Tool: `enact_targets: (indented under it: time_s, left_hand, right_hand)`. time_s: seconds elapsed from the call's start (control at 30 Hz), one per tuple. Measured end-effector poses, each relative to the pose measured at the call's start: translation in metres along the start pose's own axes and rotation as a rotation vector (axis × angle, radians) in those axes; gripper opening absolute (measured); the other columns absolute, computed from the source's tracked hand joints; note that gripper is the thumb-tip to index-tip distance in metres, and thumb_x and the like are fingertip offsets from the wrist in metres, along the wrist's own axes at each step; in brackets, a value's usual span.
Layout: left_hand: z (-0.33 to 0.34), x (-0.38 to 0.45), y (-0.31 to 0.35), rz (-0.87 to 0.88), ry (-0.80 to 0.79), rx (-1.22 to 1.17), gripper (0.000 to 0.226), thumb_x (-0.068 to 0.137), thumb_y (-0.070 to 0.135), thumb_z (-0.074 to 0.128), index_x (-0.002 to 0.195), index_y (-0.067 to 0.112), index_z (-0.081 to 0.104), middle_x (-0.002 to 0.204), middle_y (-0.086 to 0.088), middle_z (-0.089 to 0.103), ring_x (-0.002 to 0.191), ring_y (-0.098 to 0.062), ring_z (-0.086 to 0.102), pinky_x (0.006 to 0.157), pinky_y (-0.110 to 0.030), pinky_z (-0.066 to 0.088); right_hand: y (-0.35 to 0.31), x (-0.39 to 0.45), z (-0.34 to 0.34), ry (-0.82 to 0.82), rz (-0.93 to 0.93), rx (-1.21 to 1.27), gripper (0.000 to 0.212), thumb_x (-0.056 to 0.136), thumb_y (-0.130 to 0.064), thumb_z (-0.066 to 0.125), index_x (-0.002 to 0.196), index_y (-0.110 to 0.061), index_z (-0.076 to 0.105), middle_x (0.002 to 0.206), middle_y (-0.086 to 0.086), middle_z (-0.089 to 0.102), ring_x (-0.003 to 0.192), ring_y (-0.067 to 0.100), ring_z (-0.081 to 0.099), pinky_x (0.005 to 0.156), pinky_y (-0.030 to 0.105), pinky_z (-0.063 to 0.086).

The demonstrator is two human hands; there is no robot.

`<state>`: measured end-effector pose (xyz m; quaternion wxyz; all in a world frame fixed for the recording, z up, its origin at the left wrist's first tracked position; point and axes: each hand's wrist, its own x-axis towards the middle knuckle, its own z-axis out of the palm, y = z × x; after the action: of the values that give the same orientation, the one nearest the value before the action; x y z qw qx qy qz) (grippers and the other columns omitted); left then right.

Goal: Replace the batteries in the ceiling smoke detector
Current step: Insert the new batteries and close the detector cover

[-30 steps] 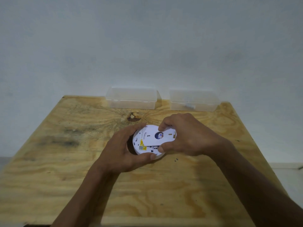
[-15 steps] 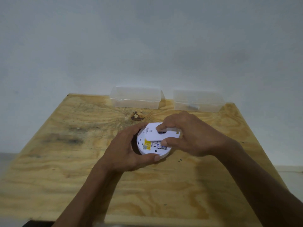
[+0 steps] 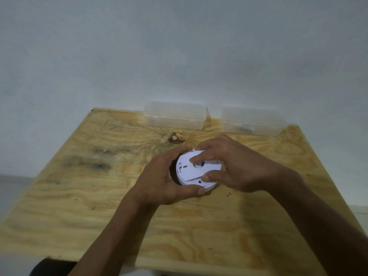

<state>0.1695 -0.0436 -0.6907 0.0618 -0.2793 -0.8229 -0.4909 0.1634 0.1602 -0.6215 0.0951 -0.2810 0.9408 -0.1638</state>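
A round white smoke detector (image 3: 191, 173) lies back-side up near the middle of the plywood table (image 3: 99, 206). My left hand (image 3: 161, 182) wraps around its left and near rim. My right hand (image 3: 235, 166) grips the white back plate on top, forefinger across its upper face and thumb on its near edge. The plate covers the back of the detector, so no battery bay shows. Two clear plastic boxes stand at the table's far edge: the left box (image 3: 175, 114) looks empty, the right box (image 3: 253, 121) holds a small dark item, too blurred to name.
A dark knot (image 3: 176, 138) marks the wood behind the detector. The table's far edge stands against a plain grey wall. Bare wood extends to the left and toward me. A dark shape (image 3: 51, 267) shows below the near edge.
The back plate has turned under my right hand: the yellow sticker and printed label seen earlier are now covered. Both hands stay on the detector. The camera view drifted slightly.
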Motion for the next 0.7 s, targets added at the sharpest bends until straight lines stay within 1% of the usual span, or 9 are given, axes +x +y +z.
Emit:
enact_targets:
  time_s: [0.1, 0.2, 0.37, 0.47, 0.6, 0.63, 0.7]
  left_hand:
    - [0.000, 0.000, -0.001, -0.003, 0.008, -0.007, 0.062, 0.061, 0.046, 0.089, 0.116, 0.040, 0.061, 0.112, 0.013, 0.069, 0.094, -0.011, 0.070, 0.077, -0.034, 0.056]
    - [-0.001, 0.000, -0.001, 0.006, 0.006, -0.005, 0.063, 0.061, 0.044, 0.090, 0.114, 0.051, 0.057, 0.116, 0.016, 0.067, 0.097, -0.010, 0.069, 0.079, -0.030, 0.057]
    - [-0.002, 0.000, -0.003, -0.002, 0.013, 0.020, 0.068, 0.061, 0.048, 0.092, 0.116, 0.057, 0.054, 0.115, 0.021, 0.067, 0.100, -0.005, 0.069, 0.081, -0.028, 0.056]
    - [-0.002, 0.000, -0.005, -0.005, 0.023, 0.009, 0.068, 0.060, 0.049, 0.091, 0.118, 0.052, 0.056, 0.115, 0.016, 0.069, 0.100, -0.009, 0.070, 0.081, -0.034, 0.057]
    - [-0.003, -0.001, -0.008, -0.018, 0.021, 0.023, 0.073, 0.061, 0.048, 0.092, 0.124, 0.043, 0.056, 0.115, 0.013, 0.071, 0.101, -0.009, 0.070, 0.083, -0.038, 0.058]
    - [-0.003, -0.001, -0.008, -0.018, 0.023, 0.020, 0.073, 0.061, 0.048, 0.092, 0.124, 0.043, 0.057, 0.115, 0.014, 0.071, 0.101, -0.009, 0.070, 0.083, -0.038, 0.058]
    - [-0.004, 0.000, -0.005, -0.009, 0.031, 0.010, 0.069, 0.060, 0.047, 0.092, 0.120, 0.051, 0.056, 0.115, 0.017, 0.070, 0.101, -0.007, 0.070, 0.082, -0.035, 0.058]
  right_hand:
    - [0.001, 0.001, 0.001, -0.022, -0.002, -0.009, 0.041, 0.090, -0.039, 0.067, 0.130, -0.034, 0.061, 0.145, -0.011, 0.046, 0.126, 0.012, 0.032, 0.104, 0.041, 0.037]
    - [0.002, 0.003, 0.001, -0.032, -0.002, -0.023, 0.042, 0.090, -0.039, 0.067, 0.131, -0.035, 0.060, 0.146, -0.011, 0.045, 0.125, 0.011, 0.032, 0.104, 0.040, 0.037]
    - [0.004, 0.006, -0.001, -0.062, 0.003, -0.007, 0.044, 0.090, -0.036, 0.067, 0.133, -0.036, 0.059, 0.147, -0.010, 0.046, 0.125, 0.013, 0.034, 0.104, 0.040, 0.036]
    - [0.005, 0.008, -0.004, -0.069, -0.002, -0.028, 0.047, 0.091, -0.036, 0.067, 0.136, -0.035, 0.056, 0.148, -0.010, 0.045, 0.129, 0.014, 0.031, 0.106, 0.036, 0.033]
    - [0.003, 0.011, -0.001, -0.063, 0.003, -0.029, 0.048, 0.091, -0.038, 0.066, 0.137, -0.032, 0.055, 0.146, -0.008, 0.046, 0.131, 0.015, 0.029, 0.107, 0.038, 0.033]
    - [0.003, 0.012, -0.001, -0.060, 0.005, -0.033, 0.049, 0.090, -0.037, 0.067, 0.137, -0.031, 0.055, 0.144, -0.007, 0.047, 0.130, 0.015, 0.030, 0.105, 0.036, 0.033]
    - [0.004, 0.013, 0.001, -0.039, 0.008, -0.036, 0.049, 0.089, -0.037, 0.068, 0.136, -0.029, 0.056, 0.142, -0.008, 0.051, 0.126, 0.013, 0.035, 0.097, 0.030, 0.033]
